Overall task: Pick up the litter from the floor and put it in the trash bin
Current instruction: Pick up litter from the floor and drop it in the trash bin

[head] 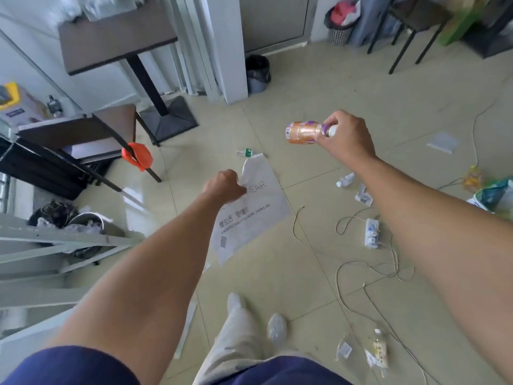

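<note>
Head view: a person stands over a littered tile floor, the right hand pinching the white-capped neck of an orange-and-purple drink bottle, its body jutting left beyond the fingers. The left hand, fisted, grips the top of a white printed plastic bag hanging below. A bag-lined trash bin stands by the far wall.

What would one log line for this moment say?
left hand: gripping white bag | right hand: holding orange bottle | floor: litter remains
</note>
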